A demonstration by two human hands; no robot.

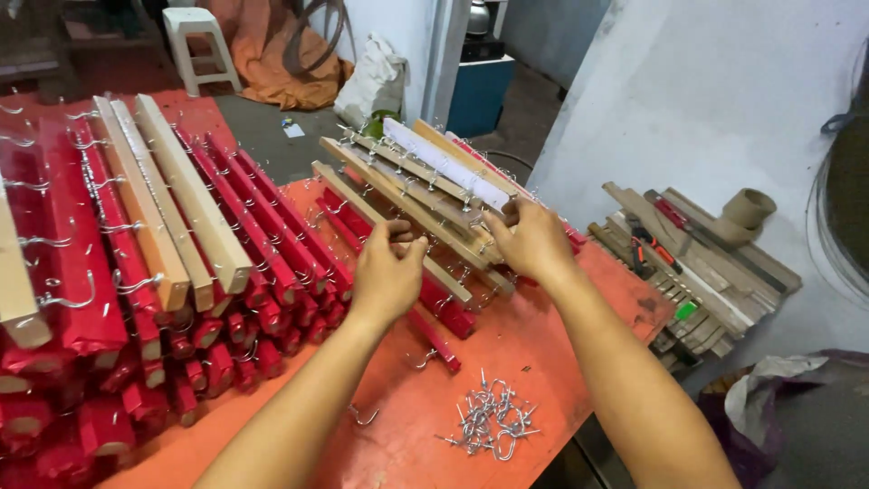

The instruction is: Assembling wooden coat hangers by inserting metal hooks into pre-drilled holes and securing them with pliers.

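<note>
Left hand: the left hand (387, 272) is curled narrow around something tiny at the edge of a bare wooden bar (391, 228), thumb and fingertips pinched together. What exactly is pinched can't be told, it's hidden by the fingers.
Right hand: the right hand (534, 240) is clamped on the near end of the slanted wooden bar stack (425, 195), fingers wrapped over the top. Looks like it's held there to keep the stack from sliding while the other hand works.
Where the bars are: the stack is propped at a tilt on the orange counter (534, 349), resting across a few red-wrapped bars (444, 312). That tilt keeps the hooked edges lifted and facing the hands, which is probably the point.
Hooks: a loose pile of small metal hooks (489, 421) is parked just in front of the right forearm, within easy reach. One stray hook (364, 417) lies near the left forearm.
Finished-looking pile: a big bank of red bars with hooks (235, 226) is stacked to the left, with a few plain wooden bars (181, 195) laid on top.
In the way: not much space is left between the red bank and the tilted stack, so the left wrist is squeezed in there.
Off the counter: scrap wood and a cardboard tube (748, 207) are leaned by the wall on the right, a white stool (201, 36) at the back.
</note>
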